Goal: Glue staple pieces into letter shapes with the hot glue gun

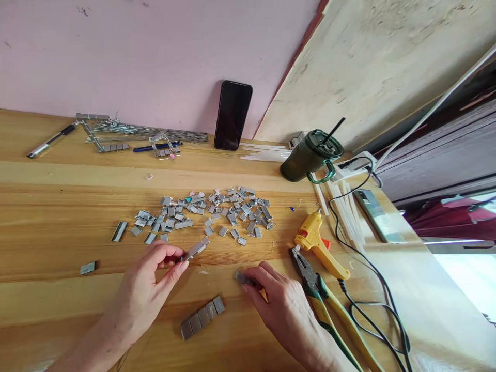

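While pinching staple strips [195, 250], both hands [151, 281].

Left hand [149, 281] enters from the lower left, forearm angled up toward centre, palm down, thumb and forefinger pinched together with the other fingers curled loosely beneath. Right hand [281, 302] enters from the bottom edge right of centre, forearm angled up and leftward, back of hand facing up, fingers extended left with fingertips pressed down. Hands lie near each other, not touching.
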The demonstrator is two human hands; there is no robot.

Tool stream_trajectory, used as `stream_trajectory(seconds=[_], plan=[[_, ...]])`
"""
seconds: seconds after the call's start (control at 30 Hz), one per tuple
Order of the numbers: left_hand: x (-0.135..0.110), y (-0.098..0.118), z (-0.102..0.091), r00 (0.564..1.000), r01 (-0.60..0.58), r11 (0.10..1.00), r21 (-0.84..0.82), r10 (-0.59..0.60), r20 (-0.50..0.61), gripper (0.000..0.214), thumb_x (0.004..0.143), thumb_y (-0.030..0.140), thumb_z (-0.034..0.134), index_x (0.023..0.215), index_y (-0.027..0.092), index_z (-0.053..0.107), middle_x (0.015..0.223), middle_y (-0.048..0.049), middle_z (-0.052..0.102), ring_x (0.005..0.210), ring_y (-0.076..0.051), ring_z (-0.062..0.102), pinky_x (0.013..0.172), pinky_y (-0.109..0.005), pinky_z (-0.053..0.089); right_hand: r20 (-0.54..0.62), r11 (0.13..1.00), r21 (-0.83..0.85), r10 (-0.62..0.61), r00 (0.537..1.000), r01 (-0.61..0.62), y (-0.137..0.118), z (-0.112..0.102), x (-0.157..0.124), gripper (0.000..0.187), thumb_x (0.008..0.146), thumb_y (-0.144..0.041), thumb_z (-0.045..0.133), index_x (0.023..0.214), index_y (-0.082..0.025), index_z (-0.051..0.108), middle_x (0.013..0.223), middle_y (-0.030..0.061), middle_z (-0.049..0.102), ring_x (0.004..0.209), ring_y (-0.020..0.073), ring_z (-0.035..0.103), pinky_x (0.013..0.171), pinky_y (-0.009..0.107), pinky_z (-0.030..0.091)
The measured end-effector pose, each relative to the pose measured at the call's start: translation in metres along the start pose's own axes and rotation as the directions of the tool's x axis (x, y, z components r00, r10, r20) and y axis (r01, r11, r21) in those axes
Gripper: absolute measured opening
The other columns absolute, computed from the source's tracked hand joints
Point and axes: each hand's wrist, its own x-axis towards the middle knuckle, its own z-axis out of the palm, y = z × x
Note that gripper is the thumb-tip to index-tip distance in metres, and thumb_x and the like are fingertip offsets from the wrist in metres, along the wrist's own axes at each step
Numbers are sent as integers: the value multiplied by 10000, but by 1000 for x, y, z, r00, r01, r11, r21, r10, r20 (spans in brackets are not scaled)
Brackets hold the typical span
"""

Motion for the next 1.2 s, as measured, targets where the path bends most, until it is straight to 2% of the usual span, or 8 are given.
stream_trajectory(seconds=[0.3,0.43,0.6,0.67,0.77,0.93,1.07,1.2], plan=[[2,10,-6,976,205,944,-259,-180,119,149,857,387,601,805,256,652,734,-3,645,664,-169,637,594,-261,542,-46,999,-38,-19,999,18,-1,0,3,115,830,-107,613,890,-188,668,762,8,672,673,173,679,585,248,471],[-2,8,-7,928,370,815,-446,-303,217,124,836,391,644,852,272,678,771,-6,660,735,-182,641,634,-267,543,-87,996,-81,-49,995,42,1,1,3,124,813,-100,636,894,-187,674,751,7,666,646,180,675,556,256,455],[-4,3,-13,860,507,671,-541,-354,367,197,786,445,718,842,258,686,729,22,609,680,-137,541,604,-223,467,-109,991,-121,-66,992,53,2,4,3,148,794,-95,654,899,-198,678,753,0,668,626,179,674,537,256,438],[-4,1,-14,834,548,618,-564,-352,425,220,782,459,728,854,256,683,738,32,598,692,-124,512,628,-210,444,-112,991,-121,-66,992,52,2,5,4,156,792,-94,656,904,-202,678,753,-3,667,623,176,673,532,254,433],[-5,0,-14,819,569,559,-603,-316,480,239,787,477,723,887,265,681,750,39,596,712,-120,492,647,-205,415,-111,992,-114,-66,992,54,2,5,3,159,795,-105,659,921,-201,677,756,-1,664,630,181,674,535,257,433],[-2,5,-13,808,583,526,-619,-297,509,268,769,509,729,876,266,693,732,41,608,703,-120,481,643,-217,388,-98,997,-47,-63,993,59,2,3,2,117,846,-147,617,943,-180,673,754,15,648,649,191,667,565,271,452],[1,13,-14,789,601,497,-626,-244,564,293,772,527,717,816,237,706,736,19,657,692,-125,510,624,-229,395,-148,989,108,-81,986,97,-2,-4,0,148,913,-212,544,947,-162,679,724,17,622,598,160,623,538,260,444],[0,18,-14,778,613,443,-654,-194,597,280,788,506,712,855,234,721,715,15,678,660,-116,525,614,-222,406,-217,930,327,-101,971,170,-18,-19,4,209,936,-210,510,1039,-141,679,754,21,638,607,124,604,557,230,468]])
